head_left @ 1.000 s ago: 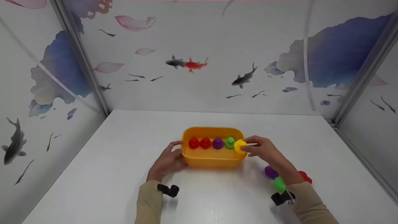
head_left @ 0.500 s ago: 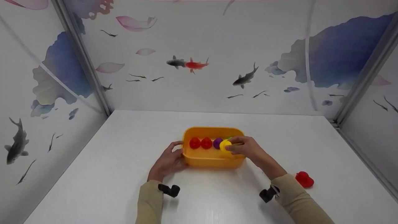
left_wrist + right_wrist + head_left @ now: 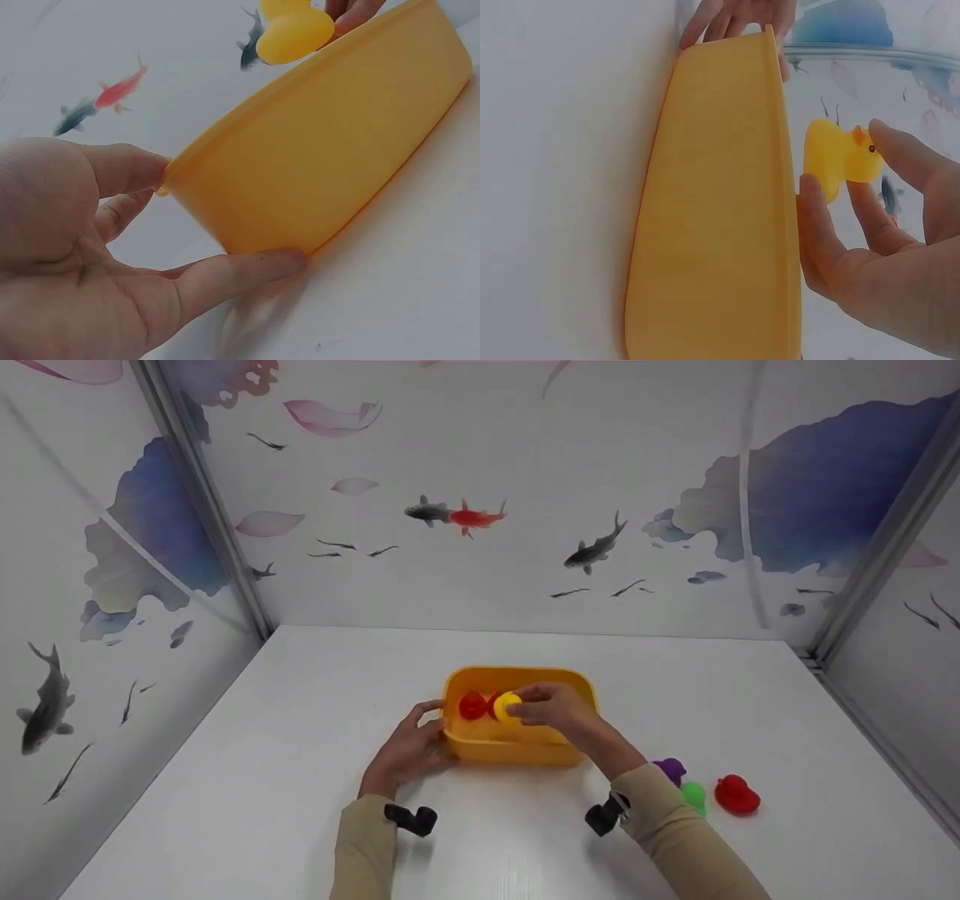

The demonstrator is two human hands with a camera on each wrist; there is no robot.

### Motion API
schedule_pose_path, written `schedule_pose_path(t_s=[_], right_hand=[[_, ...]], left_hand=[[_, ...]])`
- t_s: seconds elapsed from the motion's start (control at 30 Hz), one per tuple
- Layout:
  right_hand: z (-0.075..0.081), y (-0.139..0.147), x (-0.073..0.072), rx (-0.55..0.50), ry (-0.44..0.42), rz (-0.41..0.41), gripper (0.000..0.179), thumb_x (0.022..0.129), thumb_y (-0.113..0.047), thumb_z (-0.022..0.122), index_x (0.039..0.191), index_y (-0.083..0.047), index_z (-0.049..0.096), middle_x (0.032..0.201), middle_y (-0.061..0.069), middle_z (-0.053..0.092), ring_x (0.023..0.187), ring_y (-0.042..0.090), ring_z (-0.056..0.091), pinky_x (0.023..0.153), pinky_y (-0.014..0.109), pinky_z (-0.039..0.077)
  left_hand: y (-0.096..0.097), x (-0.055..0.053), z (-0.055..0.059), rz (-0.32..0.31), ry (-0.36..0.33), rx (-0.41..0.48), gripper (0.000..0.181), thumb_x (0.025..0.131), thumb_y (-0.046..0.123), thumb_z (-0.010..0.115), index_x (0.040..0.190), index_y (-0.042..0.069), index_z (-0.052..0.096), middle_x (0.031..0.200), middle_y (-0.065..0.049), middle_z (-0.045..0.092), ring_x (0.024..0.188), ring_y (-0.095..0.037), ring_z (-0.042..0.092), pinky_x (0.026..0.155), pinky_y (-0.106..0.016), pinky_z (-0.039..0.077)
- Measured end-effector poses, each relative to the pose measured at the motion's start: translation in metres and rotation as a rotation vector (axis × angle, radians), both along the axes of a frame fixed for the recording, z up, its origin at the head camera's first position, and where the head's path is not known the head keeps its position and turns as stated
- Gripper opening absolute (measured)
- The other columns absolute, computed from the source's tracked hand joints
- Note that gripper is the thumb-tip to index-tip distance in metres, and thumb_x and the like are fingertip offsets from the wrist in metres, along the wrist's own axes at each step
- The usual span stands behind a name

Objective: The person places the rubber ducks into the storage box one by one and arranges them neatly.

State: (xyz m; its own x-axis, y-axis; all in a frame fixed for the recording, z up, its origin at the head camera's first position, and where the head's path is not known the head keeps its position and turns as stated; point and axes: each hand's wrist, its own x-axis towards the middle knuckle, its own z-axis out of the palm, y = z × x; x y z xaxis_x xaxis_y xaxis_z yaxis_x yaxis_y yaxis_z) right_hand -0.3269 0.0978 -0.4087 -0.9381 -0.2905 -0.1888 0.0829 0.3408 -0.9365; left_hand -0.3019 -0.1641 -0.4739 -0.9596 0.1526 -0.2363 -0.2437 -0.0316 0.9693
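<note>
And across goes the yellow rubber duck [image 3: 840, 157], carried leftward from the right end of the orange-yellow tub [image 3: 510, 752], the right hand [image 3: 553, 709] pinching it between thumb and fingers. It's above the rim on the tub's left side, so it looks mid-carry, not set down. Two red toys [image 3: 473, 705] sit inside, probably ducks, one mostly covered. The left hand [image 3: 409, 748] grips the tub's left end. That arm shift also uncovers a purple duck [image 3: 673, 770] and green duck [image 3: 694, 797], right and near, beside a red duck [image 3: 739, 795].
</note>
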Motion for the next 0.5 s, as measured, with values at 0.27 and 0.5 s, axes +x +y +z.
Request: schedule_pose_path(t_s=[0.27,0.5], right_hand=[[-0.002,-0.021,-0.004,-0.061,-0.001,0.029,0.04,0.087,-0.029,0.078,0.12,-0.009,0.067,0.124,0.011,0.065,0.115,0.033,0.065,0.108,0.046,0.051],[-0.002,-0.039,-0.014,-0.058,-0.045,-0.026,0.041,0.086,-0.023,0.079,0.121,-0.006,0.066,0.127,0.014,0.065,0.114,0.03,0.067,0.099,0.036,0.057]], left_hand=[[0.001,0.001,0.001,0.007,0.007,0.024,0.045,0.104,0.023,0.052,0.148,0.022,0.04,0.148,-0.018,0.051,0.116,-0.026,0.062,0.099,-0.042,0.057],[0.0,0.001,0.0,-0.014,0.003,0.009,0.045,0.104,0.026,0.052,0.147,0.024,0.04,0.15,-0.017,0.05,0.117,-0.025,0.063,0.1,-0.041,0.056]])
